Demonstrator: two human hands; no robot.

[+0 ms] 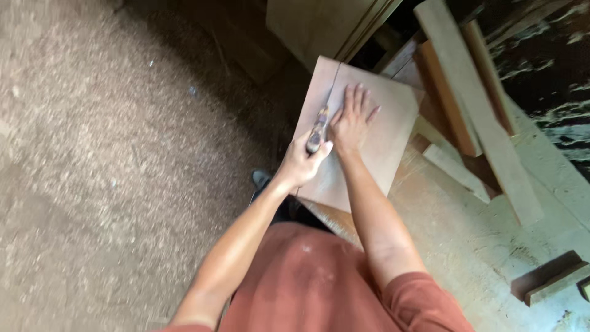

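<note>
A thin, pinkish-brown plywood panel lies on a dusty workbench, and its left part hangs out past the bench edge. My left hand is shut on the wooden handle of a handsaw. The saw's narrow blade runs up through the panel near its left edge. Just to the right of the saw, my right hand lies flat on the panel with its fingers spread. Both forearms reach in from the bottom of the view, out of reddish sleeves.
Several long wooden planks lie slanted on the bench to the right of the panel. Small wood blocks sit at the lower right. A sawdust-covered floor fills the left, and a dark shoe shows below the panel.
</note>
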